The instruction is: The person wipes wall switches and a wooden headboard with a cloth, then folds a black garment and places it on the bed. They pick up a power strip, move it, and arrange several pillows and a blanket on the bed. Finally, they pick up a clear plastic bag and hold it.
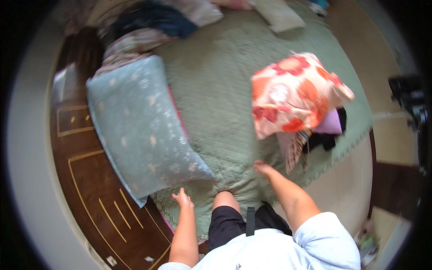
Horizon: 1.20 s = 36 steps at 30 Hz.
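Note:
A blue-green pillow [145, 128] with small flower prints lies at the left on a green quilted bed cover [216, 101]. Just below its near edge is my left hand [183, 198], fingers apart and holding nothing. My right hand [262, 168] is over the bed with its fingers partly curled, slightly blurred; whether they are closed is unclear. Beyond it, to the upper right, a pillow with red and orange flowers [297, 91] sits on a pile with a purple cloth item [329, 123], black cloth [320, 141] and patterned fabric [292, 148]. One bare knee rests against the bed.
Dark clothing [152, 20], a plaid cloth [138, 42] and a pale bag [199, 11] lie at the far left of the bed. A whitish pillow or folded cloth [280, 15] is at the far end. A dark wooden headboard [98, 189] runs along the left.

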Motion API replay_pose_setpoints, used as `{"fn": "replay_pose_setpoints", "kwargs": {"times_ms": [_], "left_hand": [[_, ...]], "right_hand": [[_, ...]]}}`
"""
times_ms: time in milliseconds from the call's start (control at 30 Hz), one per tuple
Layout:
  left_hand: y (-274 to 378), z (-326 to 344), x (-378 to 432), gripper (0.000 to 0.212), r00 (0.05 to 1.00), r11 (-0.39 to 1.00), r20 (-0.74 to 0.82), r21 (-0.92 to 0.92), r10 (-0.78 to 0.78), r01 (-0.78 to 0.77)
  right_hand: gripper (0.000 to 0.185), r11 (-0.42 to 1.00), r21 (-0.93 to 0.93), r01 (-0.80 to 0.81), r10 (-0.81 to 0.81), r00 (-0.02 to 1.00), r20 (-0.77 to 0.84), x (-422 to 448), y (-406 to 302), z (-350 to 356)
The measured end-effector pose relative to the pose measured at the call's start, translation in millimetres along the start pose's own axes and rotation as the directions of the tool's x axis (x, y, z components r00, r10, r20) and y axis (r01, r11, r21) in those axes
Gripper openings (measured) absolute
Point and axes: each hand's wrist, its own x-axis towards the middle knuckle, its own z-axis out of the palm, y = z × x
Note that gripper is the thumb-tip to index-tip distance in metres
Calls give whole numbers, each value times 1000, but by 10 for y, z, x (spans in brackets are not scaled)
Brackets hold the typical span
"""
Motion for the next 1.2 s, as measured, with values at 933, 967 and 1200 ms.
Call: {"fn": "replay_pose_setpoints", "kwargs": {"times_ms": [933,967,1200], "left_hand": [[-56,520,-1086,39,590,788,722,102,361,-607],[-109,550,-1094,39,580,787,726,88,368,-610],[-421,1101,-1329,42,590,756,789,278,174,-593]], "right_hand": [[36,241,566,788,-282,615,-736,-1406,-2983,-3052],[35,285,542,790,-305,611,-731,-1604,-2869,-3267],[29,428,392,814,-385,557,-736,-3086,-781,-4721]]}}
